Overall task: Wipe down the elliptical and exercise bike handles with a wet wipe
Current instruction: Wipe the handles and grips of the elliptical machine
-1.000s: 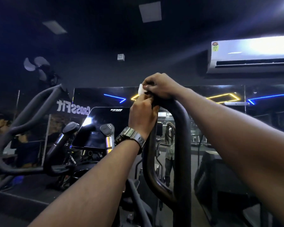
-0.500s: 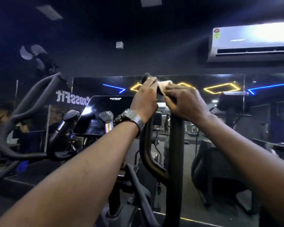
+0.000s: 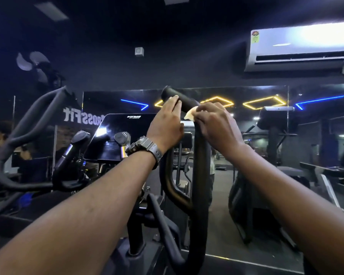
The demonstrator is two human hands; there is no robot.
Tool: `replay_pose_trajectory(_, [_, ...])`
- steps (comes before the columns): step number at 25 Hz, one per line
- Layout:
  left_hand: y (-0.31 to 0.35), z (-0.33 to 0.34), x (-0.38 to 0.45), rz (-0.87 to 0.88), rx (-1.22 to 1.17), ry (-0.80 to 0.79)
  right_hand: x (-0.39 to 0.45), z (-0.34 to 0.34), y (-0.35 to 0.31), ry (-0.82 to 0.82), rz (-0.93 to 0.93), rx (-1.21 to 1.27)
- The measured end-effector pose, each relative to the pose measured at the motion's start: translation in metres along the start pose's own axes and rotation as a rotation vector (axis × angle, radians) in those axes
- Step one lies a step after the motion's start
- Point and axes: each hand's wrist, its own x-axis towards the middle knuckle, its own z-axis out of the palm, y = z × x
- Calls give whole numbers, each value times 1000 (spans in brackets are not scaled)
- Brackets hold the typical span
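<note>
The elliptical's black right handle [image 3: 201, 175] rises in the middle of the view and bends left to a rounded end at the top. My left hand [image 3: 165, 126], with a grey watch on the wrist, grips the handle just below that end. My right hand [image 3: 216, 126] curls round the bend of the handle and presses a small pale wet wipe [image 3: 190, 114] against it; only a corner of the wipe shows by my fingers. The elliptical's left handle [image 3: 28, 124] curves up at the far left.
The dark console screen [image 3: 125, 133] and two short grips [image 3: 75, 143] stand left of centre. A mirror wall [image 3: 256, 135] with blue and yellow light strips is behind. An air conditioner [image 3: 298, 48] hangs top right. Another machine [image 3: 326, 175] stands at the right.
My right hand has slid with the wipe from the handle's top end down over the bend. My left hand has stayed near the top, whose bare end now shows.
</note>
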Motion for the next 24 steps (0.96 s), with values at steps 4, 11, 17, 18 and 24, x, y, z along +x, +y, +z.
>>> replay_pose_trajectory(4, [17,-4,3,23,-106,39,52,4,-3,-68,-39,32])
replay_pose_trajectory(11, [27,-3,-14,39,-153,17,-30,-13,3,-25,-38,50])
replay_pose_trajectory(17, [41,0,-19,-18,-220,57,-9,-10,1,9,24,86])
replay_pose_trajectory(18, [40,0,-23,4,-211,49,-40,-11,-6,-36,2,140])
replay_pose_trajectory(24, [41,0,-45,100,-199,4,-25,-17,-5,-44,32,146])
